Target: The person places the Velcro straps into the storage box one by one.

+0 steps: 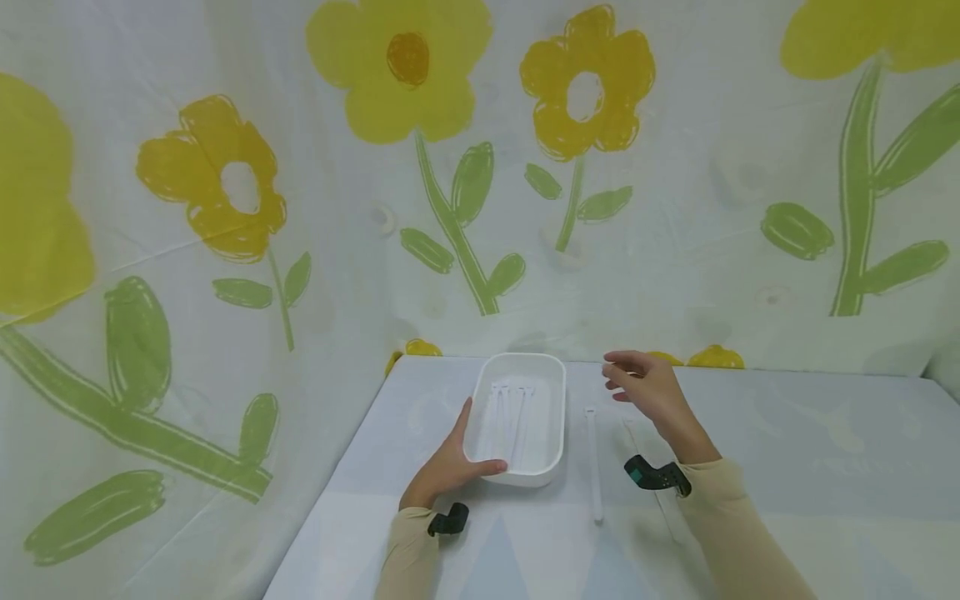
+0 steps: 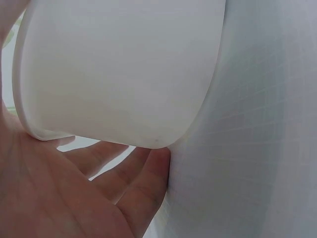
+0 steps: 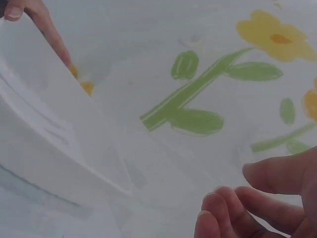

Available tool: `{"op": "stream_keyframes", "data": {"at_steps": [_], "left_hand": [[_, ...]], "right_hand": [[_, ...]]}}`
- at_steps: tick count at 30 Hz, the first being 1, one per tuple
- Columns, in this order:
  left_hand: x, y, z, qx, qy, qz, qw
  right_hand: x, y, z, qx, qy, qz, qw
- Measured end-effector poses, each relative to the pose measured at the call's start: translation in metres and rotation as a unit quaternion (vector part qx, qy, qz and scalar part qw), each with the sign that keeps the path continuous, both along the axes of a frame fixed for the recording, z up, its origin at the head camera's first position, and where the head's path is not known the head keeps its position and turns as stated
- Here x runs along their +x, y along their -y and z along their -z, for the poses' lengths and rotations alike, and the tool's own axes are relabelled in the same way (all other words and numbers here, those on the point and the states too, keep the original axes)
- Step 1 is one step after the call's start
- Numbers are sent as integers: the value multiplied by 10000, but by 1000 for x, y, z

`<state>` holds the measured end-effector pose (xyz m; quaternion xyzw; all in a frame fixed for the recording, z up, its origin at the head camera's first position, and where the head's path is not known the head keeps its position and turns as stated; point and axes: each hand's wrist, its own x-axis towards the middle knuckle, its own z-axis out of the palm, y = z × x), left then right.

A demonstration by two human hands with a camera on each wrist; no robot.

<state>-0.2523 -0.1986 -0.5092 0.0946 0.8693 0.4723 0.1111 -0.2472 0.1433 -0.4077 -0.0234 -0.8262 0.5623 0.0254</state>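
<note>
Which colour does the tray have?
The tray is plain white; it shows best in the head view.

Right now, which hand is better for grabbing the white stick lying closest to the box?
Probably the right hand. It looks empty and hovers near that white stick, on the same side of the box. The left hand is busy holding the box.

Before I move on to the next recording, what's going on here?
A person's left hand holds a white tray by its near left side, several slim white strips lying inside. Right of the tray, the right hand hovers above the table, fingers loosely bent and seemingly holding nothing. Another white strip lies on the table beside the tray.
</note>
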Motion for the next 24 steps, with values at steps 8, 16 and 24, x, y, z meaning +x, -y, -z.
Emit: {"op": "stream_keyframes", "data": {"at_steps": [8,16,24], "left_hand": [[1,0,-3,87,1,25,10000],[-2,0,-3,-5,38,-45,10000],[4,0,-3,-101,112,-171,9997]], "right_hand": [[12,-20,8,243,-12,188,9995],[17,-28,20,488,96,415,9979],[21,-34,36,353,436,424,9975]]}}
